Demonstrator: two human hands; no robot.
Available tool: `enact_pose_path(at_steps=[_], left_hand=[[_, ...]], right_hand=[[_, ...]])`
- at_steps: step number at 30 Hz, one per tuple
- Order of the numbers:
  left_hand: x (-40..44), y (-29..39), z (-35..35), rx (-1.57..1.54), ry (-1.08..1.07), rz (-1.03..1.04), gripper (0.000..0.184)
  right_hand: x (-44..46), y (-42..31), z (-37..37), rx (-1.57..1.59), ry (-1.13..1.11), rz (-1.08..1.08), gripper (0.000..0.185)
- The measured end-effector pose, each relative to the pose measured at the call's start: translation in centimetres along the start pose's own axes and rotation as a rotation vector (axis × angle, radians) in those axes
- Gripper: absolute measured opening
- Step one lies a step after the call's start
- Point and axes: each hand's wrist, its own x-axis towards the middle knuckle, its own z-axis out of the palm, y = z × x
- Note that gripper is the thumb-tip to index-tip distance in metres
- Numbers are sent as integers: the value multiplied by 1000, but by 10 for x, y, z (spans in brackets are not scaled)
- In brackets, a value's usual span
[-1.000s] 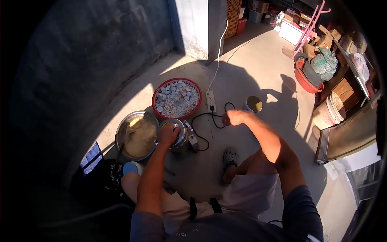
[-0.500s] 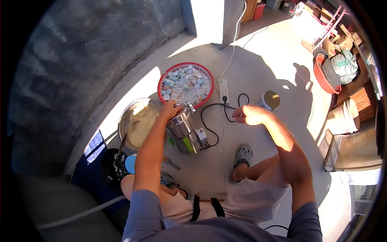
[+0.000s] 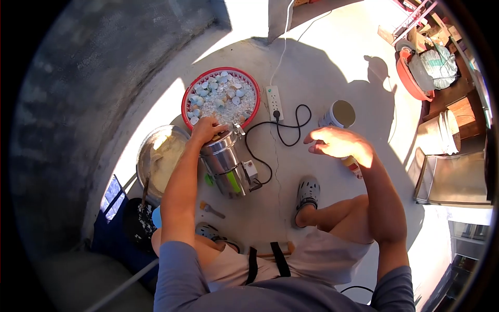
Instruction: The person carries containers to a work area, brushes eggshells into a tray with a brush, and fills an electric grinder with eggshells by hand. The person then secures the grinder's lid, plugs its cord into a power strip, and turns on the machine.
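My left hand [image 3: 208, 130] grips the top of a steel grinder [image 3: 222, 162], which leans over with its top away from me. A green label and a switch box with a black cord show on its side. Just beyond is a red-rimmed basket [image 3: 258, 99] of eggshells and white bits. Left of the grinder stands a metal basin [image 3: 143, 161] of pale powder with a stick in it. My right hand [image 3: 335, 141] hangs in the air, fingers apart and holding nothing, near a white bucket [image 3: 334, 115].
A white power strip [image 3: 273, 99] with a plugged-in black cord lies on the floor. A brush [image 3: 212, 209] is near my left shoe. At the right are a red tub [image 3: 410, 78], a pale bucket [image 3: 434, 138] and a metal-sided case [image 3: 457, 177]. A wall curves along the left.
The grinder has gone from upright to tilted, with my left hand still at its top. My right hand has opened and moved nearer the white bucket. The camera view has shifted.
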Motion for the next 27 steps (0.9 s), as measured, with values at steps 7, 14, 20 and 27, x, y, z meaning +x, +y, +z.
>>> enact_pose_path(at_steps=[7,14,20,27], left_hand=[[-51,-18,-16,-257,59,46,36],[-48,9,-22,-65,57,147,43],[5,-30,-11,-41,-132,-1,39],[43,-55,7,-174,-373,-52,41]], right_hand=[[7,7,4,-19,-42,7,33],[11,3,5,-25,-20,14,35],[20,-3,4,10,-130,62,40],[44,30,16,69,-210,46,33]])
